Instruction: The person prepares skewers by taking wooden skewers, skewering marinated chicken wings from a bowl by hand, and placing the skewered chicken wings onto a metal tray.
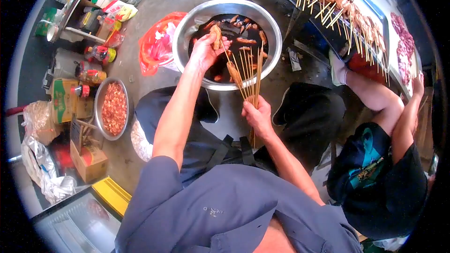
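Observation:
My left hand (208,52) is closed on a brown piece of marinated meat (216,36), over a large metal basin (180,42). Dark liquid with several more meat pieces (246,40) lies in the basin. In my right hand (258,115) is a bundle of wooden skewers (257,77), gripped near the basin's front rim and fanned upward over it. One skewer on the bundle's left side carries a piece of meat (234,74). Whether a skewer tip touches the meat in my left hand is hard to see.
A red plastic bag (152,49) sits left of the basin. Further left stand a bowl of chopped reddish meat (114,107), bottles (101,54) and a cardboard box (91,163). At right, loaded skewers (344,7) line a tray near a seated co-worker's hand (417,85).

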The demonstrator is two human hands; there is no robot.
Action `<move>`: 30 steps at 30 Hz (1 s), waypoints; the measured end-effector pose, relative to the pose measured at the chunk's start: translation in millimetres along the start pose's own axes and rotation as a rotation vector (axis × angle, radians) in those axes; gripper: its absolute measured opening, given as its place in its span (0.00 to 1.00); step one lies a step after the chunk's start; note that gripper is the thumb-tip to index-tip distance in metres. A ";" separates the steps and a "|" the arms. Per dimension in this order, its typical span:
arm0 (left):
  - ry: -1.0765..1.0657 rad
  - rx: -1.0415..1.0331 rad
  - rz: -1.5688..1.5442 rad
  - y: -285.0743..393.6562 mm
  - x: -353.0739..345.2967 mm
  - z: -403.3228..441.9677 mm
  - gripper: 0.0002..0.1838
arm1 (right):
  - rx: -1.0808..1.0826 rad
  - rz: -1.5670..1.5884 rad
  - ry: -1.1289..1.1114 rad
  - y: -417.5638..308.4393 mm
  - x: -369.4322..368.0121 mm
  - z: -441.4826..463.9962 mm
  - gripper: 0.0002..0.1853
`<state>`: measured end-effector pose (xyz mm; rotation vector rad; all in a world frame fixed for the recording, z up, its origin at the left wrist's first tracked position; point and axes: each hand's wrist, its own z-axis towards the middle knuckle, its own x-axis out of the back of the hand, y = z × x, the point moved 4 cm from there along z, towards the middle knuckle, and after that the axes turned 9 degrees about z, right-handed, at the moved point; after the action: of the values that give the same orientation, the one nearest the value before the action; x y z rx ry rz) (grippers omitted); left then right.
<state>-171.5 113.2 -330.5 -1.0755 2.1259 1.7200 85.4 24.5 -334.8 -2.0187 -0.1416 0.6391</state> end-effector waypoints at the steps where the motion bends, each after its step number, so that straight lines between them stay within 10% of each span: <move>1: 0.006 0.027 0.029 -0.4 -0.3 -0.9 0.13 | -0.007 0.010 -0.010 -0.1 -0.2 0.3 0.07; 30: -0.025 0.090 0.182 -46.6 -35.9 -32.7 0.13 | 0.023 0.112 0.150 -3.1 -7.7 5.4 0.04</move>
<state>-106.9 95.4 -335.8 -0.8564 2.3239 1.6834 76.6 27.6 -331.4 -2.0541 0.0680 0.5535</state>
